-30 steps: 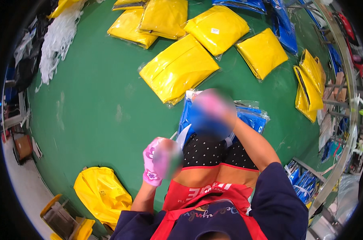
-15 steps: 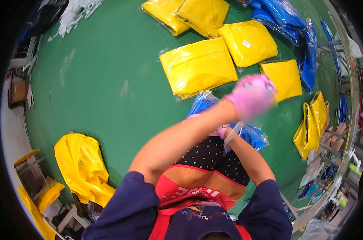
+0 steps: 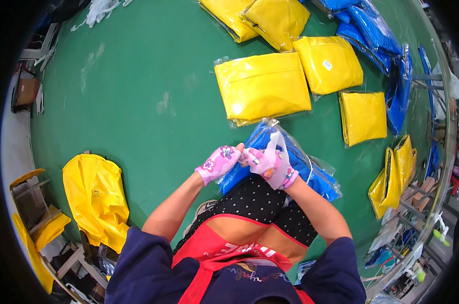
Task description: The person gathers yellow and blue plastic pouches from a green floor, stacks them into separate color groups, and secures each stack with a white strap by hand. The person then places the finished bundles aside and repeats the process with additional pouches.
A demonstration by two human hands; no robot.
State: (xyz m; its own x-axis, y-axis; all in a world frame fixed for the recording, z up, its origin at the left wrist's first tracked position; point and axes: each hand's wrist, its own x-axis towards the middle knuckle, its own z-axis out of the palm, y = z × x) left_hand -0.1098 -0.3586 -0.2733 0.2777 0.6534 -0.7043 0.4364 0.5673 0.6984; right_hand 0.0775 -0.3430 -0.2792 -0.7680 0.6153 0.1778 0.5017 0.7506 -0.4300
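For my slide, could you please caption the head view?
Gloved left hand and right hand meet over a bagged blue garment on a green floor.

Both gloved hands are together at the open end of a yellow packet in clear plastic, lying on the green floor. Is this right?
Not quite. In the head view the left hand and right hand meet at a blue packet; yellow packets lie apart on the green floor.

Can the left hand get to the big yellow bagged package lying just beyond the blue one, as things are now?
Probably yes. The left hand is at the near end of the blue bagged package, close to the right hand. Between it and the yellow bagged package only bare green floor shows.
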